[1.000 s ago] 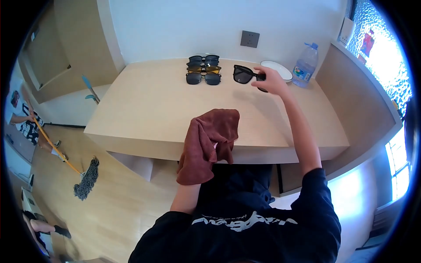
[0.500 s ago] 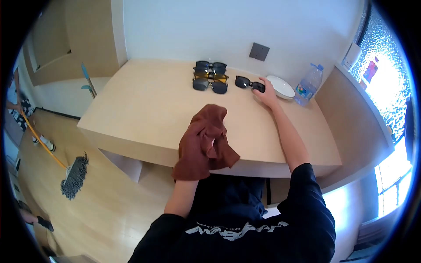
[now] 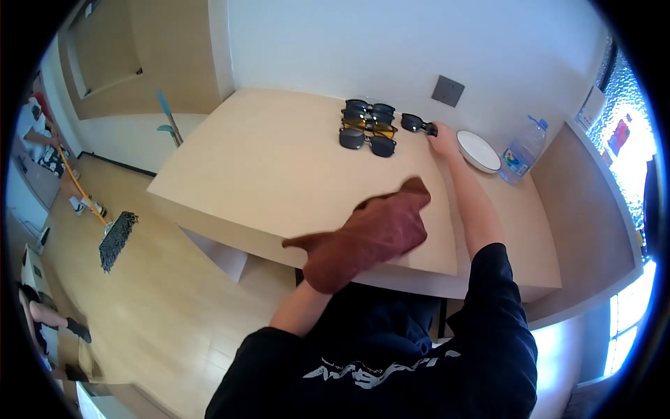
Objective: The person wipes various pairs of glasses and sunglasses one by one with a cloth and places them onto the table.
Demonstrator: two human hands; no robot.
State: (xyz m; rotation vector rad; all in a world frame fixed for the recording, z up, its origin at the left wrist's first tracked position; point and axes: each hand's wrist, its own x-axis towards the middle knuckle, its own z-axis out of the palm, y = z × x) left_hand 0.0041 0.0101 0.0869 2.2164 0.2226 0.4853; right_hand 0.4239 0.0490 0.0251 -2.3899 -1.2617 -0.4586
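A brown cloth (image 3: 373, 234) wraps over my left hand (image 3: 335, 269), bunched in its grip, and hides the fingers. That hand hovers above the front part of the desk (image 3: 258, 160). Farther back, my right hand (image 3: 444, 143) reaches out and its fingers close on the right end of a pair of dark sunglasses (image 3: 413, 123) near the wall. Left of these, three more pairs stand in a column: dark sunglasses (image 3: 358, 106) at the back, yellow-lensed glasses (image 3: 354, 123) in the middle, and dark sunglasses (image 3: 352, 139) in front.
Right of my right hand lie a white oval plate (image 3: 479, 151) and a clear plastic bottle (image 3: 523, 150). A side panel (image 3: 586, 209) bounds the desk on the right. On the floor at left, another person (image 3: 45, 140) holds a mop (image 3: 117, 237). A wall socket (image 3: 447, 91) sits behind.
My left hand has swung rightward with the brown cloth, which now points toward the right. My right hand stays at the sunglasses. The view has shifted, and the mop has moved on the floor.
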